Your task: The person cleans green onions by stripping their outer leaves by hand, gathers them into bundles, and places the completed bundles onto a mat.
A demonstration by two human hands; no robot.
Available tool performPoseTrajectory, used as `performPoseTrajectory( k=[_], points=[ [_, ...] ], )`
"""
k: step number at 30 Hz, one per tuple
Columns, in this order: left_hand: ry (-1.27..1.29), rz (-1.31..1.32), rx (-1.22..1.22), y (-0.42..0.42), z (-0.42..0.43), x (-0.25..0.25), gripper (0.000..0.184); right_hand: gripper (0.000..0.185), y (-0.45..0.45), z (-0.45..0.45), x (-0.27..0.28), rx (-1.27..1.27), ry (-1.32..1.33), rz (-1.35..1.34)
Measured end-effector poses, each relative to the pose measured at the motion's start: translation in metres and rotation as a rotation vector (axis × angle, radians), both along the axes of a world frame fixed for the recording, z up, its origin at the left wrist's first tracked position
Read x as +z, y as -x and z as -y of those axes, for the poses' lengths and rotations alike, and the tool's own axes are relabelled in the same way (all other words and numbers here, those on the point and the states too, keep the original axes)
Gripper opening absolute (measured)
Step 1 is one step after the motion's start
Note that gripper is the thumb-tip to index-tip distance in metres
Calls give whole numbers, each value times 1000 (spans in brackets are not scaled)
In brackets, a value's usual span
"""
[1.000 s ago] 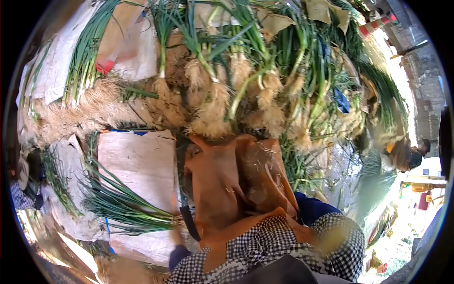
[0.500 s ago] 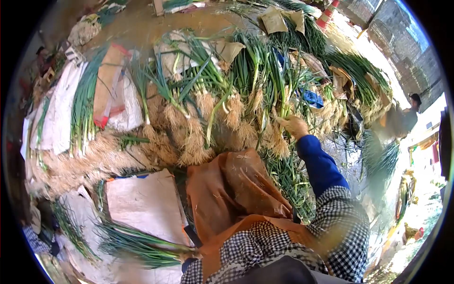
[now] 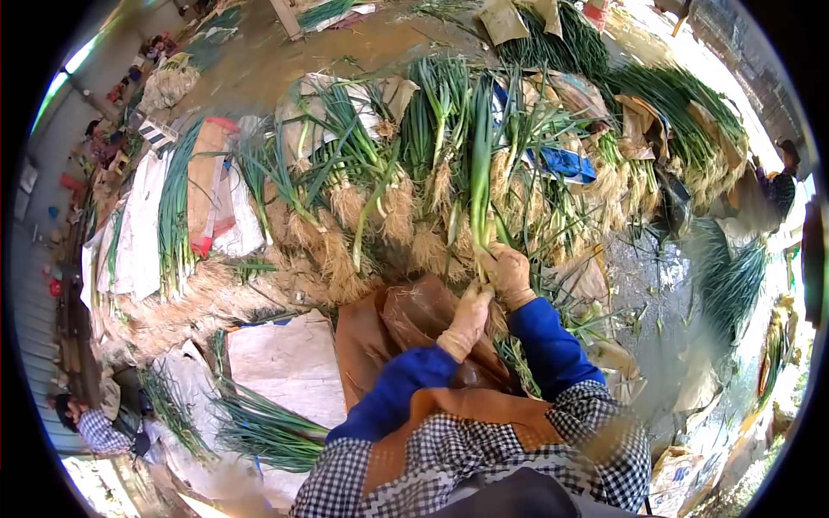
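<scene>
My right hand [image 3: 509, 271] is closed round the lower stem of a green onion [image 3: 480, 190], whose leaves point away from me and whose roots hang toward me. Just below and left of it, my left hand [image 3: 469, 318] has its fingers pressed together at the root end of the same plant. A brown apron [image 3: 393, 324] covers my lap under the hands. Beyond the hands lie more green onions with tan roots [image 3: 397, 207]. A bundle of trimmed green onions [image 3: 272, 432] rests at the lower left on a pale sack [image 3: 289, 363].
Bunches with long roots [image 3: 181, 216] lie at the left. A blue plastic piece [image 3: 561, 164] is among the plants at the right. Wet ground [image 3: 643, 276] shows beside me. One person [image 3: 99, 427] is at the lower left, another [image 3: 781, 186] at the far right.
My right hand has drawn a green onion from the pile toward me. My left hand has come up from the lower-left bundle to meet it. The view has shifted.
</scene>
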State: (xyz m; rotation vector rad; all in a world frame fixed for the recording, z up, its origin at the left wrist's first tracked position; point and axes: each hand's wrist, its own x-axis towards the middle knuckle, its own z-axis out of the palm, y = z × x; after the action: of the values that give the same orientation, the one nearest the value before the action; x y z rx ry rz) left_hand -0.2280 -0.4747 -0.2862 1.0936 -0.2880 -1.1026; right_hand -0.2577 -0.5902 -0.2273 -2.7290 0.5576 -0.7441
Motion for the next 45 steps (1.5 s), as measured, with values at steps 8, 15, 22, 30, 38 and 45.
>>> performPoseTrajectory(
  k=[8, 15, 22, 30, 38, 45],
  points=[
    [88, -288, -183, 38, 5, 47, 45, 14, 133, 27, 10, -131, -1348, 169],
    [-30, -361, 112, 2, -5, 13, 33, 27, 160, 42, 45, -181, -1352, 418],
    [96, -372, 37, 10, -9, 70, 35, 55, 78, 49, 26, 145, -1340, -138],
    [41, -215, 260, 13, -21, 63, 20, 37, -19, 9, -11, -53, -1040, 93],
    [-89, -349, 396, 4, -21, 56, 20, 20, 82, -20, 23, 119, -1549, 115],
    [83, -581, 115, -30, -28, 55, 20, 32, 202, 99, -83, -111, -115, -991]
  ],
)
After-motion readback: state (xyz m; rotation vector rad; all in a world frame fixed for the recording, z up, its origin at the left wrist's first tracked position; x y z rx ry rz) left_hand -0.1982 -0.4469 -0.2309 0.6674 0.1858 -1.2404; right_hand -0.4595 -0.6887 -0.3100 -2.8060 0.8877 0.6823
